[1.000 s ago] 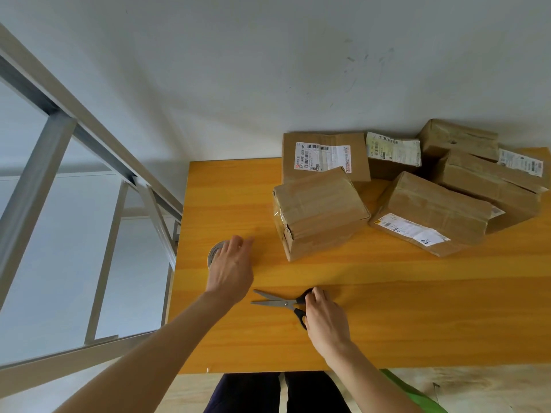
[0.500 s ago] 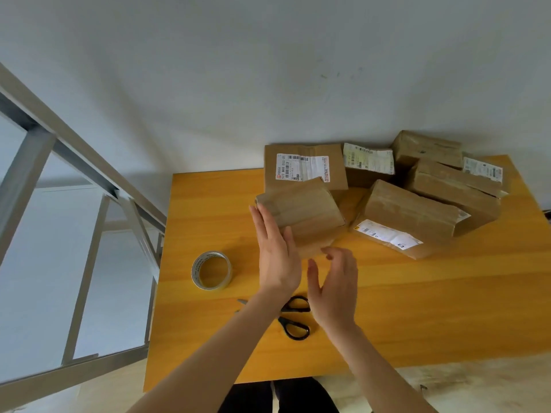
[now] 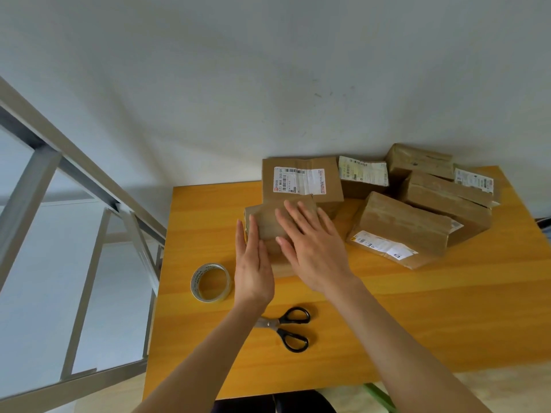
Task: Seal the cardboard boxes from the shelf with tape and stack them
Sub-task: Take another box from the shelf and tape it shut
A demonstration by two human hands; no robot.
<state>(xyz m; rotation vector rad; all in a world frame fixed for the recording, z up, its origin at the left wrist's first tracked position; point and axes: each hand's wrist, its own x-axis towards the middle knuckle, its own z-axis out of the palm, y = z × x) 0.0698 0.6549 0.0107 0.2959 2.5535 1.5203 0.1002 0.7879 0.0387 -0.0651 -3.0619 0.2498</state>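
Your left hand [image 3: 253, 263] is open, fingers straight and together, its palm set against the left side of the small brown cardboard box [image 3: 267, 219]. That box sits toward the far edge of the yellow-orange wooden desk [image 3: 432, 323], nearer the left edge than the right. Your right hand [image 3: 311, 245] is open too, with fingers spread and straight, laid flat over the top of the same box. Neither of your hands curls round anything.

Right behind the small box, at the far edge, stands a brown cardboard box with a white barcode label [image 3: 301, 181]. Whether the two touch is hidden by your fingers. More brown, tape-wrapped cardboard boxes crowd the far right corner. Among them are a long one with a white label on its near face [image 3: 399, 228] and another long one behind it [image 3: 447, 198].

The roll of clear packing tape [image 3: 211, 282] lies flat near the left edge, just beside your left hand. The black-handled scissors [image 3: 287, 327] lie closer to the near edge — handles to the right, blades partly under your left forearm. A grey metal shelf frame [image 3: 44, 186] stands off the left edge.
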